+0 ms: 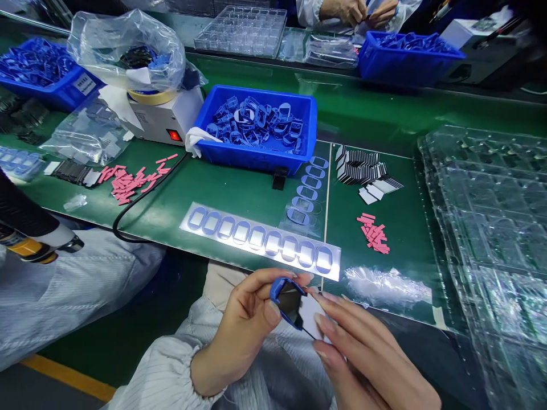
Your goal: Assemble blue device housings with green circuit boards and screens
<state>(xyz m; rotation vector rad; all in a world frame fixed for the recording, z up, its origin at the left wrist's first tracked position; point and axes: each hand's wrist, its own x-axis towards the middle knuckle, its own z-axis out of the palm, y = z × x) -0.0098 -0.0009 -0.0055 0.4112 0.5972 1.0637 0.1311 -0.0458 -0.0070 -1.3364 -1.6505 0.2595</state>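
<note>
My left hand (pixel 243 327) pinches a small blue frame (pixel 285 302) between thumb and fingers, just below the table's near edge. My right hand (pixel 363 347) presses a thin black-and-white sheet piece (pixel 308 320) against that frame with its fingertips. Both hands are closed round these parts above my lap. A clear strip (pixel 260 236) with several blue-rimmed frames lies on the green table right above my hands. A blue bin (pixel 256 128) full of loose blue frames stands behind it.
Pink strips (pixel 374 233) and a fanned stack of black-and-white sheets (pixel 363 168) lie right of centre. Clear blister trays (pixel 491 239) pile at the right. A white device (pixel 164 117), pink strips (pixel 128 182) and another blue bin (pixel 43 71) sit left. Another person's hands (pixel 363 11) work across the table.
</note>
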